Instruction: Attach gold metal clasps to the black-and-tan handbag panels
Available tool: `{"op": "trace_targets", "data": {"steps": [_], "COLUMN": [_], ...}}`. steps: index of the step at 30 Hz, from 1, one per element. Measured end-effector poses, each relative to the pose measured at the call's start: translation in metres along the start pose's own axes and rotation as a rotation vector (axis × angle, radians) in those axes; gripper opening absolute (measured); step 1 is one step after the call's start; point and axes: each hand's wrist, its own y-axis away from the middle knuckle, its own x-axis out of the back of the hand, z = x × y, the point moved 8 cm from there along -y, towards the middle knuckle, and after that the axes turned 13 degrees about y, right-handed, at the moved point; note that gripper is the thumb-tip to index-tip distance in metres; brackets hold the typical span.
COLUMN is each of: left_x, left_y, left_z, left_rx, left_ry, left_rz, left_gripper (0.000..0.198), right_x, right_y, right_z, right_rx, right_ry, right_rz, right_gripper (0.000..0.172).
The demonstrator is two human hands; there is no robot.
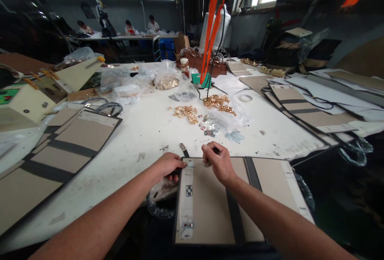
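Observation:
A flat brown board with black bands (210, 208) lies at the near edge of the white table (144, 132), right in front of me. Down its left side runs a white strip (186, 200) carrying small metal fittings. My left hand (168, 167) grips the board's top left corner, fingers curled over the edge. My right hand (216, 162) rests on the board's top edge, pinched closed around something small that I cannot make out. A short black strap with a clip (183, 149) lies just beyond the board.
Piles of gold metal fittings (220, 103) and small silver parts (211, 126) lie mid-table. Stacks of similar boards sit at left (60, 148) and right (303, 110). A cream machine (36, 92) stands far left. Orange straps (213, 20) hang down. People sit at a distant table (129, 28).

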Motion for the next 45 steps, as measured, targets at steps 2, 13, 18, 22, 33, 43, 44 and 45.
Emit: {"op": "trace_targets", "data": {"steps": [2,13,18,22,33,43,44,45], "left_x": [0.0,0.0,0.0,0.0,0.001,0.002,0.002,0.002], "left_y": [-0.001,0.0,-0.001,-0.001,0.0,0.004,0.004,0.004], "left_z": [-0.003,-0.008,-0.01,-0.01,-0.015,-0.014,-0.015,-0.015], "left_rx": [0.02,0.039,0.028,0.016,-0.021,-0.053,-0.047,-0.041], "left_ry": [0.021,0.089,0.105,0.116,0.165,0.15,0.148,0.147], "left_rz": [-0.011,0.003,-0.009,-0.022,-0.078,-0.092,-0.09,-0.091], "left_gripper": [0.029,0.033,0.025,0.026,0.026,0.022,0.021,0.021], "right_x": [0.001,-0.065,-0.071,-0.077,-0.084,-0.102,-0.1,-0.099], "right_y": [0.0,-0.023,-0.028,-0.024,-0.025,-0.028,-0.028,-0.027], "right_z": [0.007,0.006,-0.019,-0.026,-0.021,-0.033,-0.034,-0.035], "right_rx": [-0.031,-0.026,0.044,0.025,-0.017,-0.011,0.007,0.034], "right_ry": [-0.12,-0.296,-0.14,-0.008,0.028,0.121,0.093,0.055], "right_rz": [0.075,-0.023,-0.148,-0.223,-0.249,-0.333,-0.33,-0.329], "right_gripper": [0.05,0.048,0.048,0.044,0.042,0.042,0.042,0.042]}}
